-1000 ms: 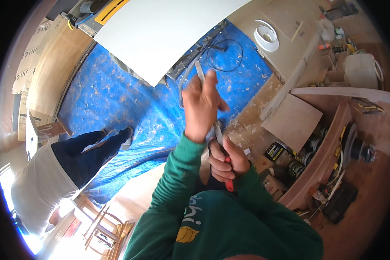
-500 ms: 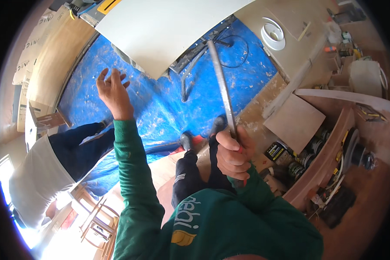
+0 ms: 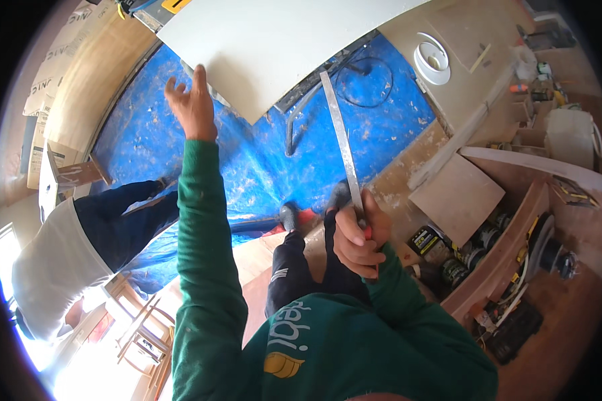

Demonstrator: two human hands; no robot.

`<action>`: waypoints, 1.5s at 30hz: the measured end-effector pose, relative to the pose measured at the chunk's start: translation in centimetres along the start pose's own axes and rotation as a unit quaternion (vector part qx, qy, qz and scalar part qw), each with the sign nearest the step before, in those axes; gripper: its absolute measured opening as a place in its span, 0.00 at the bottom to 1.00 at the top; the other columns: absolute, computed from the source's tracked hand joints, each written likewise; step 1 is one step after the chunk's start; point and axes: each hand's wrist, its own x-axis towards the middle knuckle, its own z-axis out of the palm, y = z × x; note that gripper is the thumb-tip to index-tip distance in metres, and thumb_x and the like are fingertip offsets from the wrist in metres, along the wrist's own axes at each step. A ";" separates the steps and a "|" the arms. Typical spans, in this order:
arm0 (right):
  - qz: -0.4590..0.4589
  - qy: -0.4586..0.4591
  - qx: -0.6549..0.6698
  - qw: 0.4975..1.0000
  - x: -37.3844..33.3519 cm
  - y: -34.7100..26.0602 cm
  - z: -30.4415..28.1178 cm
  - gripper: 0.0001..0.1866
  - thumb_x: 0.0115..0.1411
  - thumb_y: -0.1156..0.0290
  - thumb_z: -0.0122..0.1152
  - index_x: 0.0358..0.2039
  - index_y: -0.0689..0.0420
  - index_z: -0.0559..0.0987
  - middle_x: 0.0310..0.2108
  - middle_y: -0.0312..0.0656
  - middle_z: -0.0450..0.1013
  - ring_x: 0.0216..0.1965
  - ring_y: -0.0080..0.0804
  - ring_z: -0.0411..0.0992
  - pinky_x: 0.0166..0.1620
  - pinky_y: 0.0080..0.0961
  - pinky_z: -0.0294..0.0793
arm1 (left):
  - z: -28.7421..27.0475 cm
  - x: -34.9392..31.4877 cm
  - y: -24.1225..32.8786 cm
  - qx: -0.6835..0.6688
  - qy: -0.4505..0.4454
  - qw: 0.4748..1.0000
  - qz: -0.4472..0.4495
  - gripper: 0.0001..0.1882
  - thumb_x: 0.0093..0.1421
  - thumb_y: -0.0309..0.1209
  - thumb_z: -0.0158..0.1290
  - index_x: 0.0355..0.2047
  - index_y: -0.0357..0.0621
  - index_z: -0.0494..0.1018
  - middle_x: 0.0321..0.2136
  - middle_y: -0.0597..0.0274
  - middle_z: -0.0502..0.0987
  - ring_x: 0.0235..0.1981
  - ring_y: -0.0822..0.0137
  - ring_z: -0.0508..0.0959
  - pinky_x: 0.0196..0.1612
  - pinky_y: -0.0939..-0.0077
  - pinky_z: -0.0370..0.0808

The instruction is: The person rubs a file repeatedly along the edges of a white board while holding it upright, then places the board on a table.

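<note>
In my right hand (image 3: 362,235) is a long, flat metal file (image 3: 341,137). My fingers wrap round its red handle, and the blade points up and away from me toward the large white panel (image 3: 274,50). Stretched out ahead, my left hand (image 3: 195,110) is empty, its fingers apart. It reaches toward the panel's near left edge; whether it touches that edge I cannot tell. The panel rests on a dark support with a bent metal leg (image 3: 289,134), and one corner points toward me.
A blue tarp (image 3: 261,167) covers the floor below the panel. On the left, a person in a white top (image 3: 63,267) bends near a wooden chair (image 3: 144,337). To the right lie a white roll (image 3: 432,62), a square board (image 3: 457,199), cans (image 3: 455,269) and a wooden bin wall (image 3: 502,247).
My left hand has moved forward and slightly right, nearer the panel's edge, with its index finger stretched out. The file has turned a little, showing its flat face, still in my right hand.
</note>
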 end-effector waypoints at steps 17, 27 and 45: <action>-0.094 0.396 -0.836 0.370 -0.1 -2.1 -4.5 0.10 0.67 0.73 0.51 0.46 0.62 0.67 0.20 0.40 0.67 0.21 0.29 0.70 0.26 0.31 0.68 | 4.2 6.1 0.8 -0.050 -0.103 0.982 -0.152 0.35 0.57 0.50 0.61 0.45 0.22 0.73 0.40 0.52 0.79 0.36 0.65 0.80 0.38 0.70 0.79; -0.193 0.319 -0.792 0.483 5.0 -2.7 -1.2 0.19 0.67 0.78 0.49 0.58 0.65 0.66 0.37 0.43 0.68 0.29 0.22 0.69 0.31 0.21 0.73 | 4.4 5.9 1.2 0.056 -0.053 0.993 -0.091 0.37 0.49 0.50 0.67 0.41 0.20 0.75 0.37 0.49 0.80 0.32 0.64 0.79 0.36 0.68 0.77; -0.163 0.400 -0.747 0.506 5.1 -2.8 -1.2 0.16 0.69 0.68 0.51 0.53 0.62 0.69 0.26 0.42 0.72 0.26 0.27 0.74 0.29 0.24 0.73 | 3.9 6.4 0.0 0.045 -0.076 0.993 -0.079 0.37 0.53 0.51 0.64 0.43 0.20 0.74 0.38 0.50 0.79 0.35 0.67 0.79 0.37 0.71 0.77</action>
